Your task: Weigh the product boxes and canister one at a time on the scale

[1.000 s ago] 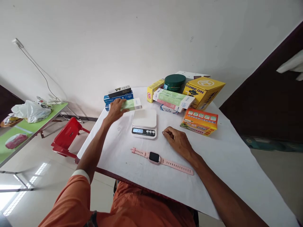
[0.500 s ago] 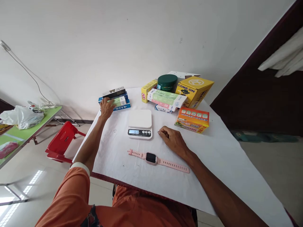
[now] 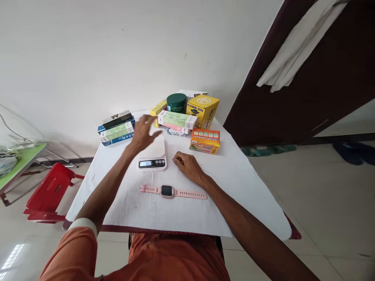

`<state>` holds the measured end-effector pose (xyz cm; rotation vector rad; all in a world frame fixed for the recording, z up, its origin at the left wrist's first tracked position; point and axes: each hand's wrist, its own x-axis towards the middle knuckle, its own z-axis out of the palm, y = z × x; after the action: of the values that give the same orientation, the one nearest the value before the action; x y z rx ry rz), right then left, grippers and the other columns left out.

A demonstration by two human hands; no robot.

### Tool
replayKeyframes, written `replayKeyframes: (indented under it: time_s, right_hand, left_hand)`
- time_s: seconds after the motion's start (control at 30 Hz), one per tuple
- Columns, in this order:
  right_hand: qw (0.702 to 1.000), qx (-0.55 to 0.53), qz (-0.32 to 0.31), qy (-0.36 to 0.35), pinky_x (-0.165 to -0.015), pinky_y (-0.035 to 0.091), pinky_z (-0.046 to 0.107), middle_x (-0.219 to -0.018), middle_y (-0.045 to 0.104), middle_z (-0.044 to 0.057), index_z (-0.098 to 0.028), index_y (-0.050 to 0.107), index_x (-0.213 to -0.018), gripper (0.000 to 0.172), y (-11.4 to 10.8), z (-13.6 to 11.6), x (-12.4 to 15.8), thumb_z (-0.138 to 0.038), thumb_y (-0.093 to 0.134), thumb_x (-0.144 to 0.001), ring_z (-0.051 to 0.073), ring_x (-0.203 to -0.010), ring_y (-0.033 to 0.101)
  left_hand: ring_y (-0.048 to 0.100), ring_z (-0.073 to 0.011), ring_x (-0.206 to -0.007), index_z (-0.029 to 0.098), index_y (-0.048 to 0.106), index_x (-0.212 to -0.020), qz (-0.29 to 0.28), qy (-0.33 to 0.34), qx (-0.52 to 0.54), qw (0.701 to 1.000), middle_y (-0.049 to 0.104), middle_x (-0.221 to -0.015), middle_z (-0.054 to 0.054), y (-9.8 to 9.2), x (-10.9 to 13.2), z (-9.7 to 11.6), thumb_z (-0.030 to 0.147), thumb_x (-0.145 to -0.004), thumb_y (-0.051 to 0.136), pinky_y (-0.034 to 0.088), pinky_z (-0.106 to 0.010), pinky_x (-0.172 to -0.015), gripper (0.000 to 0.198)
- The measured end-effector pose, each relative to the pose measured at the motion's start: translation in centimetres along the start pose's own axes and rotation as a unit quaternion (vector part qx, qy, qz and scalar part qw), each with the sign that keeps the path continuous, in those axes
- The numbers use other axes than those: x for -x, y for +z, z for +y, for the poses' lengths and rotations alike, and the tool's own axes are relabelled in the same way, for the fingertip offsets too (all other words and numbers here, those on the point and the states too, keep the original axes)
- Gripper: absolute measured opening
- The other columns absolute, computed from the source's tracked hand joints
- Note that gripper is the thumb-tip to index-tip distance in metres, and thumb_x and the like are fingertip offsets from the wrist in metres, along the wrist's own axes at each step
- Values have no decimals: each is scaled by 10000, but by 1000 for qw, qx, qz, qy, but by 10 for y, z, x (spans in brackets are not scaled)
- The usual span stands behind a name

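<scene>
My left hand (image 3: 143, 134) is in the air over the back left of the white scale (image 3: 156, 150), fingers apart, nothing in them. The scale's lit display carries no item on the visible plate. My right hand (image 3: 188, 165) rests on the table, curled closed, just right of the scale. A pink-strapped watch (image 3: 167, 191) lies flat in front. Beyond my left fingertips a green-and-white box (image 3: 177, 120) leans by a yellow box (image 3: 203, 109) and a dark green jar (image 3: 176, 102). At the left, a light green box (image 3: 117, 132) and black box (image 3: 117, 119) sit on blue boxes.
An orange box (image 3: 205, 140) stands right of the scale. The white-covered table (image 3: 249, 195) meets the wall behind. To the left are a red chair (image 3: 48, 191) and a green table (image 3: 26, 160). Slippers (image 3: 268, 150) lie on the floor at the right.
My left hand has left the boxes at the left and moved right, over the scale, with its fingers spread. The view has turned right. My right hand stays in place by the scale.
</scene>
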<state>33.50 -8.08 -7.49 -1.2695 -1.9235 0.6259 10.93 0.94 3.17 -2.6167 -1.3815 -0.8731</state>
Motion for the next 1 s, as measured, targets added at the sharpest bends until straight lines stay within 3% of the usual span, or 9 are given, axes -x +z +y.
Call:
replayKeyframes:
  time_s: [0.13, 0.23, 0.3, 0.37, 0.43, 0.6, 0.8, 0.9, 1.0]
  right_hand:
    - [1000, 23, -7, 6, -698, 446, 322, -714, 646, 27, -226, 573, -805, 165, 4, 5, -1, -288, 500, -940, 207, -684, 588]
    - [998, 49, 28, 5, -804, 480, 382, -872, 706, 90, -222, 616, -901, 102, 6, 9, -3, -212, 523, -861, 291, -902, 637]
    - [998, 61, 20, 16, -797, 471, 388, -886, 708, 104, -224, 608, -875, 116, 6, 10, -4, -172, 522, -818, 307, -929, 631]
    - [996, 75, -17, 36, -702, 426, 360, -758, 658, 79, -234, 537, -744, 100, 6, 11, -3, -163, 508, -808, 271, -790, 607]
    - [995, 85, -39, 47, -627, 351, 337, -627, 560, 38, -247, 421, -651, 194, 6, 10, -3, -163, 492, -811, 214, -645, 531]
    - [996, 77, -13, 38, -590, 286, 316, -558, 459, -3, -253, 304, -632, 278, 8, 10, -4, -174, 485, -828, 162, -573, 441]
    - [996, 84, 14, 2, -678, 424, 344, -706, 623, 62, -239, 498, -729, 111, 16, 21, -6, -170, 498, -816, 240, -724, 568]
    - [996, 79, 46, -17, -803, 488, 407, -881, 699, 111, -216, 605, -890, 128, 17, 26, -5, -173, 510, -816, 298, -891, 606]
    - [996, 33, 66, -51, -859, 497, 406, -975, 718, 117, -208, 641, -993, 169, 15, 23, -2, -234, 519, -880, 302, -984, 625]
  left_hand:
    - [538, -351, -1323, 219, 488, -1494, -134, 131, 51, 981, 558, -1454, -169, 44, -30, 94, 478, -898, 736, 449, -518, -1089, 695]
    - [534, -358, -1342, 176, 488, -1462, -224, 175, 38, 958, 555, -1446, -182, 84, -47, 142, 473, -792, 832, 452, -497, -1092, 809]
    - [527, -366, -1347, 134, 492, -1433, -256, 167, 9, 952, 554, -1433, -201, 104, -57, 157, 454, -726, 877, 432, -486, -1113, 866]
    - [512, -377, -1356, 111, 474, -1431, -274, 152, -23, 949, 550, -1429, -216, 116, -68, 161, 434, -687, 890, 400, -496, -1137, 912]
    - [495, -390, -1365, 121, 454, -1438, -288, 140, -49, 946, 550, -1429, -217, 121, -77, 158, 427, -678, 876, 376, -524, -1145, 922]
    - [515, -378, -1314, 123, 520, -1348, -289, 145, -78, 943, 576, -1370, -208, 119, -85, 148, 350, -708, 806, 383, -499, -1114, 736]
    - [532, -370, -1274, 171, 509, -1418, -256, 177, -33, 950, 575, -1346, -177, 105, -65, 160, 437, -726, 810, 404, -513, -1084, 800]
    - [533, -357, -1277, 164, 479, -1482, -206, 180, 12, 962, 567, -1340, -169, 87, -57, 177, 440, -760, 797, 422, -500, -1078, 835]
    - [523, -360, -1301, 202, 440, -1537, -145, 185, 53, 970, 553, -1360, -155, 53, -55, 179, 467, -777, 794, 428, -524, -1091, 880]
